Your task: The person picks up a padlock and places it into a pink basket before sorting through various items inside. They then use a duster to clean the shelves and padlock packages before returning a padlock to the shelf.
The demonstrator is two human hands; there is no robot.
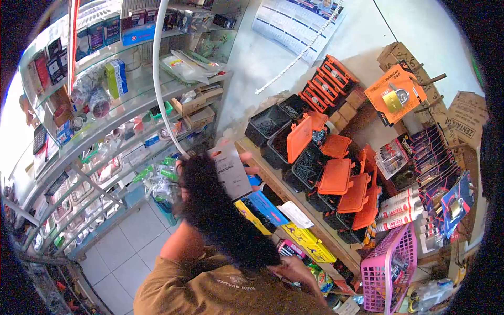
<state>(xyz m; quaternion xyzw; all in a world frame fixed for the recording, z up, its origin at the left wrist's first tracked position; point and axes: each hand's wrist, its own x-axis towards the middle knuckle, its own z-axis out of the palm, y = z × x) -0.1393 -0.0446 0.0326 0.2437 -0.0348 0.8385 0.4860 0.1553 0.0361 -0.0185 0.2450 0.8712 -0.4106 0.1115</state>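
A dark fuzzy mass (pixel 220 210) fills the centre and hides much of both hands. Fingers of my left hand (pixel 249 164) show at the edge of a grey card (pixel 230 170) printed "KUNINGAN", which the hand holds. My right hand (pixel 294 268) is lower, by the boxes under the wooden ledge; its fingertips are hidden, so its hold is unclear. Beside the hands are a blue box (pixel 266 207), a yellow box (pixel 310 242) and a white box (pixel 295 214). A brown shirt (pixel 226 286) spans the bottom.
Glass shelves (pixel 131 58) with packaged goods stand left, above a tiled floor (pixel 113 252). Along the right are black bins (pixel 266 123) with orange lids (pixel 335 177), an orange padlock card (pixel 395 95), sealant tubes (pixel 399 207) and a pink basket (pixel 386 273). A white rope (pixel 296 60) hangs above.
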